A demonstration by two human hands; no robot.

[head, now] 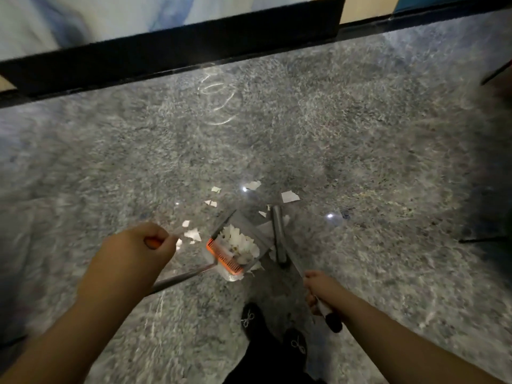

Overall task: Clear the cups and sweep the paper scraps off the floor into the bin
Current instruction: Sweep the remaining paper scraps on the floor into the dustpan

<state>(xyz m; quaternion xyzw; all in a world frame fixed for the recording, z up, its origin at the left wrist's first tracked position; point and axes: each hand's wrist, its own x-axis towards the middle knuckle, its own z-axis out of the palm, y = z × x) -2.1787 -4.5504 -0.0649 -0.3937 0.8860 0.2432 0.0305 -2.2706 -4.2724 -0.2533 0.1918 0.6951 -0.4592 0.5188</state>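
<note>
My left hand point(144, 246) grips the orange-tipped handle of a long-handled dustpan point(235, 250) that stands on the speckled floor. The pan has an orange comb edge and holds a heap of white paper scraps. My right hand point(318, 289) grips the broom handle, and the dark broom head point(278, 234) sits just right of the pan. Loose white paper scraps point(289, 195) lie on the floor beyond and beside the pan. The picture is blurred by motion. No cups or bin are in view.
A black skirting strip point(171, 48) runs along the far wall. Dark stand legs point(484, 239) reach in from the right edge. My two black shoes point(249, 318) stand just behind the dustpan.
</note>
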